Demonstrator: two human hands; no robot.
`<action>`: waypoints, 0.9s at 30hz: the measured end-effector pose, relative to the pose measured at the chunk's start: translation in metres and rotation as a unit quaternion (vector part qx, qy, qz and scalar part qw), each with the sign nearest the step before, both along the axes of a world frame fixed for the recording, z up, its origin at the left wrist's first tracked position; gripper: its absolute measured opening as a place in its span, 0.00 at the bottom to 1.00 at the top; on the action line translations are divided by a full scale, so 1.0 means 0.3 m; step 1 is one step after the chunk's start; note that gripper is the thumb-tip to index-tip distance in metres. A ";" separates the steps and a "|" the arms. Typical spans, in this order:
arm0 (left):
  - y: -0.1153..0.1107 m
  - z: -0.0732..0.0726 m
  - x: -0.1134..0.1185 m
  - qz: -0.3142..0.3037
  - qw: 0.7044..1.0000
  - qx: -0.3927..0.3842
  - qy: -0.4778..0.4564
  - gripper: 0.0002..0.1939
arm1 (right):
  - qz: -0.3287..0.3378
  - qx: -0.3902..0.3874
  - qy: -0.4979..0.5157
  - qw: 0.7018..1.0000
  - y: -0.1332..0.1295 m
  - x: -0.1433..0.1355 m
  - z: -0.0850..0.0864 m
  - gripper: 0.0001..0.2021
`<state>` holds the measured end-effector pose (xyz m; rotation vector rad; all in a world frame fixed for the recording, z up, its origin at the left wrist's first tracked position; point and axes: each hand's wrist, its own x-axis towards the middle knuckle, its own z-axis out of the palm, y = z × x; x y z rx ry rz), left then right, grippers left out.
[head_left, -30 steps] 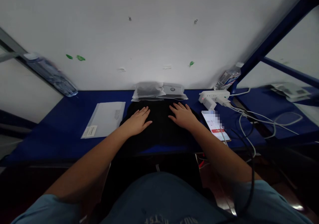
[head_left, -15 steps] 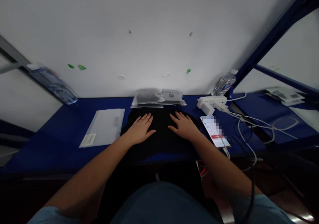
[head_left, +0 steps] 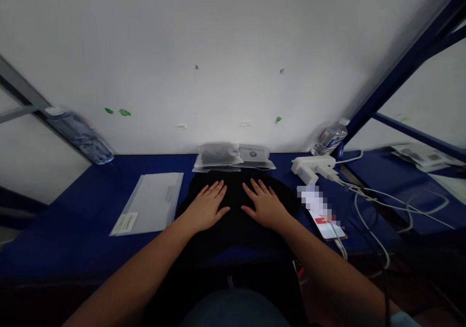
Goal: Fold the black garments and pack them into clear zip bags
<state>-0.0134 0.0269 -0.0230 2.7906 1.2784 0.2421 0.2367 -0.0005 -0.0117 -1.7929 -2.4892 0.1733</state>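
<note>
A black cloth-like item (head_left: 236, 230) lies on the blue table in front of me; its exact kind is hard to make out in the dark. My left hand (head_left: 206, 208) rests flat on its left side, fingers outstretched and thumb apart. On its right side my right hand (head_left: 265, 203) lies palm down with the fingers spread. Neither hand holds anything. Just beyond the black item, against the wall, are frosted plastic bags (head_left: 218, 155) with dark contents. Left of my left hand lies a clear flat plastic bag (head_left: 153, 203) with a white label.
A lit phone (head_left: 324, 218) with a cable lies right of my right hand. Behind it sits a white power strip (head_left: 315, 163) with plugs and trailing cables. Plastic bottles stand or lean at the left (head_left: 82, 135) and right (head_left: 330, 138). Blue frame bars (head_left: 396, 94) rise at right.
The view has tilted up a little, so everything sits lower in the picture. My right hand has shifted slightly left on the black item; my left hand stays flat.
</note>
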 end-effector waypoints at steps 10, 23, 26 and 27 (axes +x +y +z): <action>-0.018 0.017 -0.016 0.023 1.000 -0.008 0.017 0.34 | -0.004 -0.008 -0.003 1.000 -0.008 0.000 0.009 0.38; -0.020 0.029 -0.001 0.034 0.998 -0.027 0.043 0.35 | -0.010 -0.022 -0.023 0.999 -0.008 -0.010 0.011 0.37; -0.024 0.034 -0.002 0.036 0.998 -0.031 0.046 0.35 | -0.013 -0.033 -0.024 0.999 -0.009 -0.013 0.015 0.38; -0.024 0.033 -0.004 0.035 0.998 -0.030 0.044 0.35 | -0.013 -0.035 -0.023 0.999 -0.010 -0.013 0.017 0.38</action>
